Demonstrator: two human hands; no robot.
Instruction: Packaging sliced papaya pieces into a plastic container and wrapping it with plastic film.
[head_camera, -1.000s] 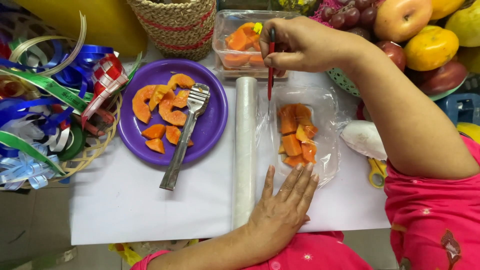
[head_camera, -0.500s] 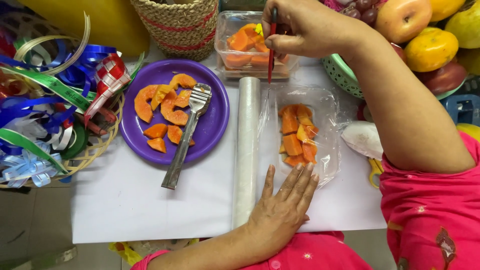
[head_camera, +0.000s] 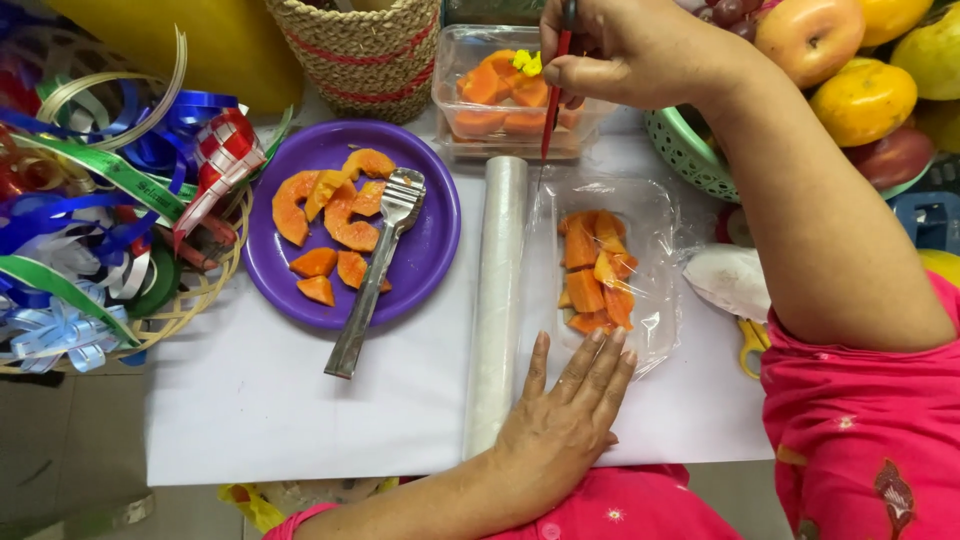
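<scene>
Ribbons (head_camera: 90, 210) in blue, green and red spill from a shallow basket at the far left, well away from the roll of cling film (head_camera: 497, 300), which I take as my landmark. Left of the roll sits a purple plate (head_camera: 430, 240) with papaya pieces and metal tongs (head_camera: 375, 270) lying across it. The roll itself lies on the white surface (head_camera: 280, 410) with its long axis running away from me, toward a clear tub (head_camera: 455, 60) of more papaya beyond its far end.

Just right of the roll, film is drawn over a clear tray of papaya slices (head_camera: 595, 270). My left hand (head_camera: 565, 430) lies flat, fingers spread, pressing the film at the tray's near edge, its grip holding nothing. My right hand (head_camera: 640, 50) is beyond the tray's far edge, its grip closed on a red-handled blade (head_camera: 553, 95) pointing down at the film between roll and tray. So the right hand is nearer the cut line, which seems to run along the roll's length. Fruit (head_camera: 860, 100) is piled further right.
</scene>
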